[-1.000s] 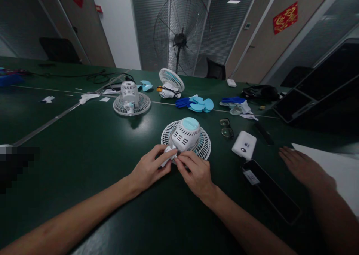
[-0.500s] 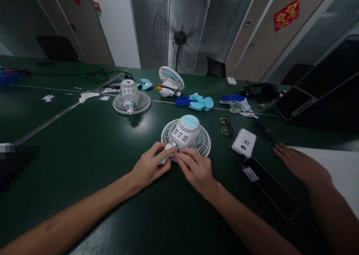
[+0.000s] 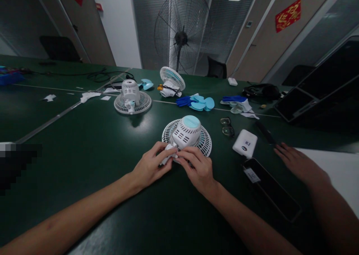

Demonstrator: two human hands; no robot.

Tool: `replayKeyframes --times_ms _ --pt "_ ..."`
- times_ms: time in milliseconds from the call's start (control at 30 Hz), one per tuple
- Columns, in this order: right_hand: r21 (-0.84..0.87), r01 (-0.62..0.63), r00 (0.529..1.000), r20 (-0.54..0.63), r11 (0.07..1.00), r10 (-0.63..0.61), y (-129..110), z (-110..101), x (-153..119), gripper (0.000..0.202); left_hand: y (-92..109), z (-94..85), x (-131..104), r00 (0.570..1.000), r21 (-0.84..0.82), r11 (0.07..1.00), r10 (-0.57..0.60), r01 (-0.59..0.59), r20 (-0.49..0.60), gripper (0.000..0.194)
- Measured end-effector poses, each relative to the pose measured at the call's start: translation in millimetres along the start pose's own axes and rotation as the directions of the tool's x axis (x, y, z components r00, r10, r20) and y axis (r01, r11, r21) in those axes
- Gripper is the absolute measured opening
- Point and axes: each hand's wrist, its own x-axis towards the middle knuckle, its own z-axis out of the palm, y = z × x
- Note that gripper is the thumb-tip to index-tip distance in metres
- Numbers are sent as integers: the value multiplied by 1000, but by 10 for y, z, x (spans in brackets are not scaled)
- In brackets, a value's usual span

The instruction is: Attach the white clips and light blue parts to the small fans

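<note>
Left, far: second fan (image 3: 131,92), grille down, well apart from the work.

Left hand (image 3: 148,166): thumb and fingers clamped on white piece (image 3: 169,152), near edge of the middle fan. Risk: piece looks small and is held by fingertips only, so a weak pinch or sideways push could make it slip. Fingers also cover the contact, so a crooked fit could go unseen.

Middle, near: fan (image 3: 185,134), face down on green table (image 3: 117,142). Risk: neither hand visibly steadies the housing; uneven pressure at its near left side could slide or rock it. Looks: white rounded housing upright, dark slots on side, ring of vents higher up, pale blue cap on top, round slotted grille spread beneath. Near rim partly hidden by hands.

Right hand (image 3: 199,169): fingertips drawn in at the piece's right end; can't tell whether clamped on it or only touching. Risk: the two hands' fingertips nearly meet, so they could knock each other.

Right: glasses (image 3: 227,127), white device (image 3: 245,143), then another person's hand (image 3: 301,164), apart from the fan.
</note>
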Motion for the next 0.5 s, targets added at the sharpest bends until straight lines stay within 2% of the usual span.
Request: replayKeyframes --times_ms 500 --pt "-39 -9 1000 -8 999 9 -44 -13 -4 19 1 -3 1 999 13 1000 26 -27 30 41"
